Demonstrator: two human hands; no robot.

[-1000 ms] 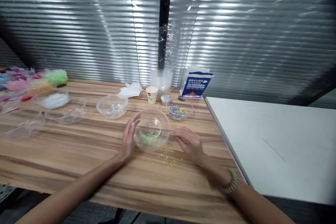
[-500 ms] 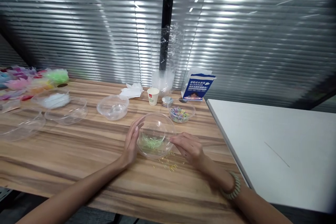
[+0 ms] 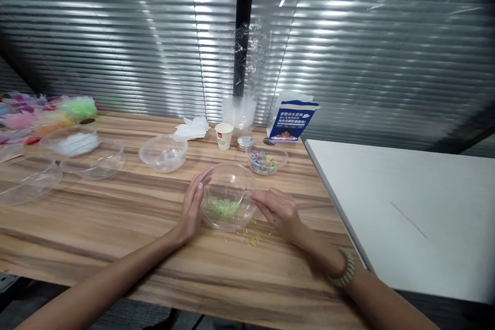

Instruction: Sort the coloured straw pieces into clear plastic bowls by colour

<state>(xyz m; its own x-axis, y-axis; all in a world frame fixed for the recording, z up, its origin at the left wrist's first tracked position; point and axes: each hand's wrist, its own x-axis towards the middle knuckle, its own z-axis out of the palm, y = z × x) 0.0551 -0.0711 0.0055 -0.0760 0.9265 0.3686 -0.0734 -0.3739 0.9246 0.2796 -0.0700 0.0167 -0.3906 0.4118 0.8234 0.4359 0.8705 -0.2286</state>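
A clear plastic bowl (image 3: 232,171) is between my hands, tilted towards me, with pale green shreds (image 3: 224,207) gathered low inside it. My left hand (image 3: 193,201) lies along the bowl's left side, fingers stretched out and palm turned to the wall. On the right, my right hand (image 3: 278,211) pinches the rim between thumb and fingers; its fingertips partly cover the edge. Small yellow bits (image 3: 253,240) are scattered on the wooden table just in front of the bowl.
Behind stand a bowl of multicoloured bits (image 3: 263,163), a paper cup (image 3: 224,136), a round tin (image 3: 245,143) and a blue-and-white bag (image 3: 292,121). Further clear bowls (image 3: 164,154) and colourful packets (image 3: 79,107) lie left. A white tabletop (image 3: 406,180) adjoins at right.
The green shreds have shifted and bunched up inside the bowl. Both hands keep nearly the same place on it; the whole view has moved slightly.
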